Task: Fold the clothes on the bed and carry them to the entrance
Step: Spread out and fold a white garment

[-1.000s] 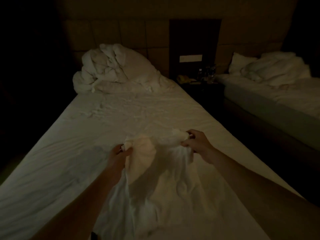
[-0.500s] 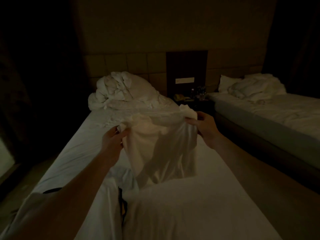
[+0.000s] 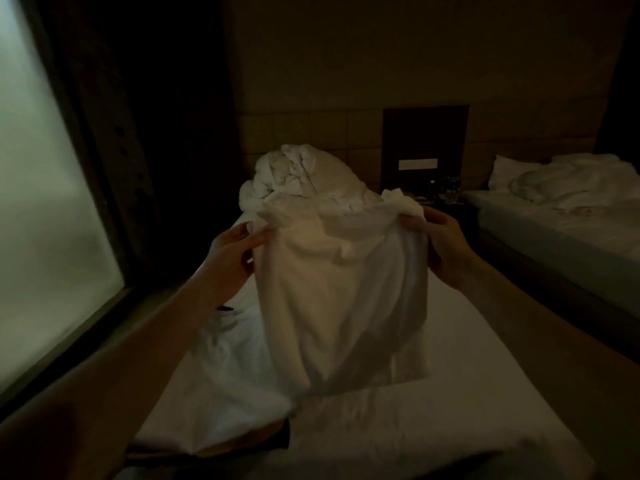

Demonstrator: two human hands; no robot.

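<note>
White garment [image 3: 339, 299] hangs above the bed [image 3: 467, 341], pinched by left hand [image 3: 232, 254] and right hand [image 3: 446, 244].

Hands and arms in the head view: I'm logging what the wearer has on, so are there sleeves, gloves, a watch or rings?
Both forearms are bare as far as the frame shows, with no sleeves in view. The left hand and right hand wear no gloves. No watch or bracelet shows at either wrist. The light is too dim to rule out rings.
</note>
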